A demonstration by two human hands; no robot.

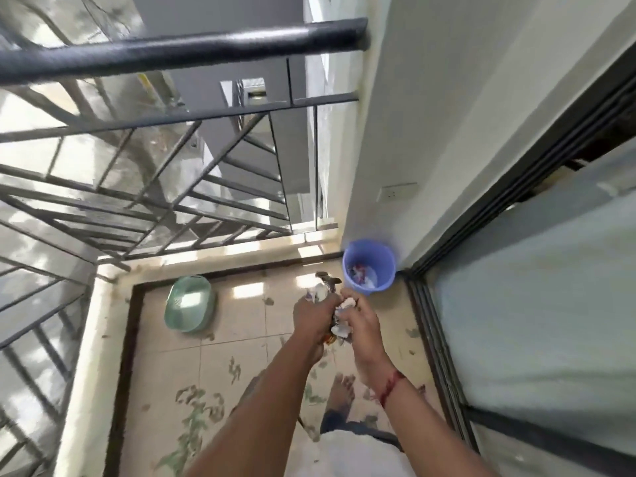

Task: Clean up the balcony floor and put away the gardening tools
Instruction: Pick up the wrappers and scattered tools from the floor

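Observation:
Both my hands hold a bundle of crumpled paper and wrapper litter [339, 316] at chest height above the tiled balcony floor [234, 339]. My left hand [311, 316] grips its left side and my right hand [361, 321] grips its right side, with scraps sticking out above and below the fingers. A blue bucket [369, 266] stands in the far right corner, just beyond my hands, with some coloured litter at its bottom. Green leaves and plant scraps [196, 414] lie scattered over the tiles near my bare foot [340, 390].
A light green plastic basket [191, 302] lies on the floor at the far left, by the low ledge. A dark metal railing [179, 53] runs along the left and far side. A sliding glass door with a black frame [444, 342] borders the right.

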